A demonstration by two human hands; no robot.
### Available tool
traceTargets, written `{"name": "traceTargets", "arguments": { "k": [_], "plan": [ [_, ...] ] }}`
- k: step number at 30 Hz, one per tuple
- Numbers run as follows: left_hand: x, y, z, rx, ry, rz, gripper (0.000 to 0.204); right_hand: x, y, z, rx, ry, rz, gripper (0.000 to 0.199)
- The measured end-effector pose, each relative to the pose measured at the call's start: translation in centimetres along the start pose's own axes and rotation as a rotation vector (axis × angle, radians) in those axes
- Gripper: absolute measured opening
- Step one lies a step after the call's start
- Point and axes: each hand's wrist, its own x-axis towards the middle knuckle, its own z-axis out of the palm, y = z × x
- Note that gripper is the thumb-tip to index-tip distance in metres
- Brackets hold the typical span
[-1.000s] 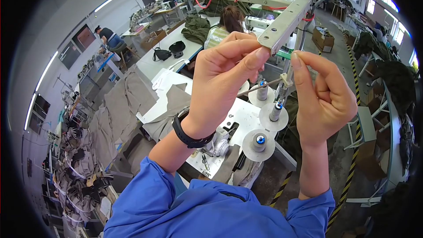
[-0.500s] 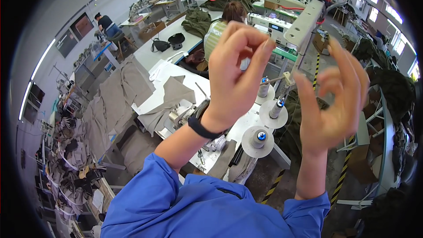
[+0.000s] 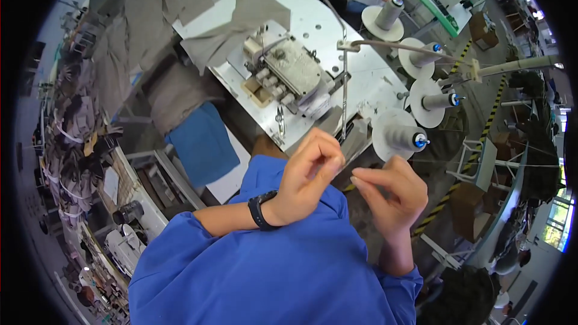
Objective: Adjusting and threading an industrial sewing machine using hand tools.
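Both hands are up in front of the blue shirt (image 3: pixel 241 259), close together but not touching. Left hand (image 3: pixel 310 174) has thumb and index pressed together, right hand (image 3: pixel 391 195) same deal; honestly can't tell what's pinched in either. Nearest grey thread cone (image 3: pixel 400 138) sits just beyond the right hand, right of the overlock sewing machine (image 3: pixel 293 69). Snips (image 3: pixel 280 119) lie near the table (image 3: pixel 368 81) edge.

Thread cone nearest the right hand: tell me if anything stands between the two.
Nothing visible stands between the right hand and that thread cone; the left hand is off to the left.
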Motion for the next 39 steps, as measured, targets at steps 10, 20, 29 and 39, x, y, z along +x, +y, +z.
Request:
{"name": "traceTargets", "arguments": {
  "k": [10,20,29,39],
  "plan": [
    [2.3,-3.2,-2.9,-0.262,0.086,-0.160,0.009,0.4,2.1,4.3,0.231,0.304,0.445,0.011],
    [4.3,-3.2,-3.6,-0.228,0.021,-0.107,0.010,1.8,1.8,4.2,0.560,0.178,0.543,0.115],
    [4.9,-2.3,-4.2,0.505,-0.233,0.537,0.043,2.0,0.8,5.7,0.691,0.183,0.438,0.152],
    [5.4,-2.3,-6.1,0.496,-0.084,0.587,0.018,2.2,-1.0,6.5,0.313,0.140,0.455,0.074]
  ]
}}
